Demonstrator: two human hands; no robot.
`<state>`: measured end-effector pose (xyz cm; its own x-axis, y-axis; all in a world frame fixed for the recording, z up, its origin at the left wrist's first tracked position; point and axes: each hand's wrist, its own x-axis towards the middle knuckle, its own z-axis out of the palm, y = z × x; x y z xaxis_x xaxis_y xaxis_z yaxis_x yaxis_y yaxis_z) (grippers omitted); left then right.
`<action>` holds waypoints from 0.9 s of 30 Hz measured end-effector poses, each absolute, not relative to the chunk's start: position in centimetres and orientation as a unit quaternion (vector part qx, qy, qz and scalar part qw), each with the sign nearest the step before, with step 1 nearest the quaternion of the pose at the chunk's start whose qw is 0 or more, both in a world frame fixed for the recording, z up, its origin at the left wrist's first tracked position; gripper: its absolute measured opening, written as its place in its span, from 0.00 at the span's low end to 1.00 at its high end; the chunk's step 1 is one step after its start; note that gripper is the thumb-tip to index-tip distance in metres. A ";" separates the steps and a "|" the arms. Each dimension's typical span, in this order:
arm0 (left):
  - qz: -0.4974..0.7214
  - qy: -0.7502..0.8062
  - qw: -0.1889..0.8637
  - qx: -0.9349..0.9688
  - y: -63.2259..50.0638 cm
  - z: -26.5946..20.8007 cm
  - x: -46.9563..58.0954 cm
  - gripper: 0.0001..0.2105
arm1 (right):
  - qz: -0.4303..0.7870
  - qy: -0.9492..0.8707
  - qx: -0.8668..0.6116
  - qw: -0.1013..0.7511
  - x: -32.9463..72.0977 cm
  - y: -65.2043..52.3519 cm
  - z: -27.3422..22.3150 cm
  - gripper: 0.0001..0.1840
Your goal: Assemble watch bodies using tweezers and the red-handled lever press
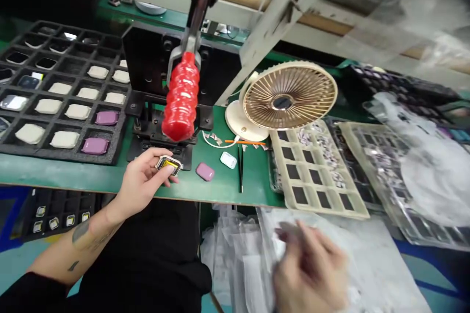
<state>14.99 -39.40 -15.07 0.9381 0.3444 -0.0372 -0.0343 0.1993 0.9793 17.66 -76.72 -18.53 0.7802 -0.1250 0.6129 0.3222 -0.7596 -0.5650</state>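
Observation:
My left hand (pixel 143 176) is closed round a smartwatch case (pixel 169 164) at the bench edge. The case faces up with its inside showing, yellow in the middle, and my thumb lies on it. Blurred by motion, my right hand (pixel 310 269) is over the plastic bags at the lower right, pinching a small flat grey piece (pixel 292 231) whose kind I cannot make out. A purple watch-shaped piece (pixel 204 171), a white one (pixel 228 160) and black tweezers (pixel 240 168) lie on the green bench. Behind my left hand stands a press with a red handle (pixel 181 98).
A black foam tray (pixel 117 149) with white, purple and dark watch-shaped pieces is at left. A desk fan (pixel 290 95) stands behind a cream compartment tray (pixel 325 212). Clear plastic trays (pixel 436 227) lie at right. A lower tray (pixel 62 208) holds several cases.

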 end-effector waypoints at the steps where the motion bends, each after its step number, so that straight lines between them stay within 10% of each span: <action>1: 0.125 0.126 0.768 0.616 -39.5 -15.1 15.0 0.16 | -0.302 -0.078 -0.858 0.409 17.5 -72.3 -18.2 0.15; 6: 0.120 0.078 0.800 0.583 -39.3 -15.7 14.9 0.18 | -0.113 -0.207 -0.741 0.629 18.8 -58.5 -16.5 0.15; 16: 0.121 0.053 0.841 0.525 -39.0 -16.3 14.6 0.18 | -0.163 -0.400 -0.776 0.460 22.5 -55.0 -15.6 0.17; 21: 0.122 0.058 0.803 0.581 -38.8 -16.0 14.8 0.14 | -0.120 -0.339 -0.775 0.519 22.0 -55.3 -16.4 0.23; 27: 0.164 -0.059 0.697 0.696 -38.0 -16.0 14.2 0.15 | -0.035 -0.326 -0.723 0.609 22.1 -55.7 -15.3 0.06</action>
